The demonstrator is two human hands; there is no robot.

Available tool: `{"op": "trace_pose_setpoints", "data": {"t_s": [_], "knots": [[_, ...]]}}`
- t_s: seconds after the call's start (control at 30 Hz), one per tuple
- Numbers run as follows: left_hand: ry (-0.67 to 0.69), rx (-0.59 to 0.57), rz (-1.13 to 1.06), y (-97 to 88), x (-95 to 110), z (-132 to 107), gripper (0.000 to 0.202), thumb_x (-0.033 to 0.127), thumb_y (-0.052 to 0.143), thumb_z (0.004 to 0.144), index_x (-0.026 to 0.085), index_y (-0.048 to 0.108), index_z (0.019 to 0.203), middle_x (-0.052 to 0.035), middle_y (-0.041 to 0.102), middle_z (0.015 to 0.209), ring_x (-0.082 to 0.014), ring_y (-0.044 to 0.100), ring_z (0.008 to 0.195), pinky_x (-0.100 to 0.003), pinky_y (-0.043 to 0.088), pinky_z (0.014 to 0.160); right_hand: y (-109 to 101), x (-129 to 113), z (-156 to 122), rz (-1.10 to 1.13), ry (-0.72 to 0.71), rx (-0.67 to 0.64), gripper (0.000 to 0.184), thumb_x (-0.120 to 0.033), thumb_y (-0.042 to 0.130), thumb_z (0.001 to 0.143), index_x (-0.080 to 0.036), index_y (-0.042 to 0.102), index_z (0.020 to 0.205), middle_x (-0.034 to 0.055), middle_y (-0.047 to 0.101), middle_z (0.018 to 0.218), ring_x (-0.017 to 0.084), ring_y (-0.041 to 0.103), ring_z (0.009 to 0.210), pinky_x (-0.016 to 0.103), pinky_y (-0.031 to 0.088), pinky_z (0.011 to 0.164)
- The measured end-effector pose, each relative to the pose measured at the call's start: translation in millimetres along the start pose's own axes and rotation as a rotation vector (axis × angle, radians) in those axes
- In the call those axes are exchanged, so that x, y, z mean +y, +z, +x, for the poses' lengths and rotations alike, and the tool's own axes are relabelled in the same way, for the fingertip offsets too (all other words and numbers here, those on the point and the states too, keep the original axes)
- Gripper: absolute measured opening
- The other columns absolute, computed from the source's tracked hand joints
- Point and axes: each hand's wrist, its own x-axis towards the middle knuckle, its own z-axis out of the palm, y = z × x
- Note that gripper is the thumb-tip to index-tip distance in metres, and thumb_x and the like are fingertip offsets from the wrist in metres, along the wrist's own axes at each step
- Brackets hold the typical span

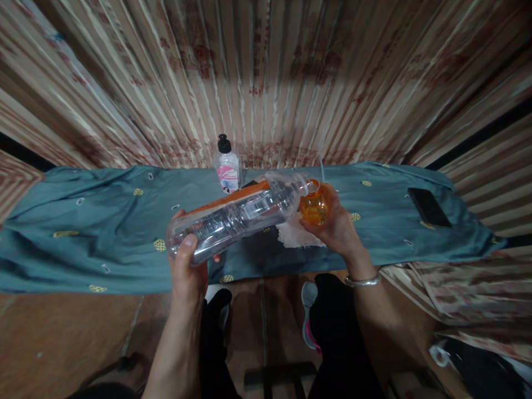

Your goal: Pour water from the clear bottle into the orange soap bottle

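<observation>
My left hand [189, 260] is wrapped round the base of a large clear plastic bottle [241, 213] with an orange-edged label. The bottle lies tilted almost level, its neck pointing right. My right hand [334, 221] grips a small, round orange see-through container [315, 205]. The bottle's mouth meets the container's top edge; whether liquid passes between them I cannot make out. A thin pale straw-like piece rises behind the container. Beneath my hands a crumpled white tissue [297, 233] lies on the cloth.
A pump bottle [228, 172] with a black top and pink label stands behind the large bottle. A black phone [429, 207] rests at the right on the teal tablecloth [112, 221]. Pleated curtains [257, 83] hang behind and at both sides.
</observation>
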Motion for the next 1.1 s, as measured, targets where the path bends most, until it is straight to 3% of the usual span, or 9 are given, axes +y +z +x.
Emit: {"op": "trace_pose_setpoints", "data": {"t_s": [0.43, 0.67, 1.1], "knots": [[0.015, 0.000, -0.020, -0.5, -1.0, -0.7, 0.060, 0.045, 0.105, 0.063, 0.026, 0.080, 0.114, -0.0039, 0.080, 0.098, -0.0201, 0.071, 0.062, -0.026, 0.051, 0.036, 0.1, -0.8, -0.5, 0.041, -0.007, -0.015, 0.100, -0.038, 0.087, 0.081, -0.026, 0.040, 0.169, 0.0171, 0.073, 0.158, 0.041, 0.073, 0.145, 0.063, 0.063, 0.122], [0.044, 0.056, -0.015, 9.1, 0.5, -4.1, 0.059, 0.047, 0.103, 0.061, 0.025, 0.079, 0.111, -0.0021, 0.078, 0.094, -0.0175, 0.068, 0.059, -0.023, 0.048, 0.034, -0.2, -0.2, -0.5, 0.014, -0.018, 0.006, 0.100, -0.038, 0.091, 0.080, -0.028, 0.043, 0.168, 0.0141, 0.076, 0.154, 0.040, 0.076, 0.142, 0.059, 0.066, 0.119], [0.054, 0.057, -0.007, 12.1, -0.8, -5.2, 0.058, 0.048, 0.102, 0.062, 0.024, 0.079, 0.111, -0.0037, 0.079, 0.097, -0.0177, 0.065, 0.060, -0.024, 0.046, 0.035, 2.1, 3.0, 0.2, 0.038, -0.016, -0.007, 0.105, -0.037, 0.091, 0.079, -0.025, 0.040, 0.170, 0.0173, 0.073, 0.157, 0.042, 0.071, 0.148, 0.063, 0.059, 0.127]]}}
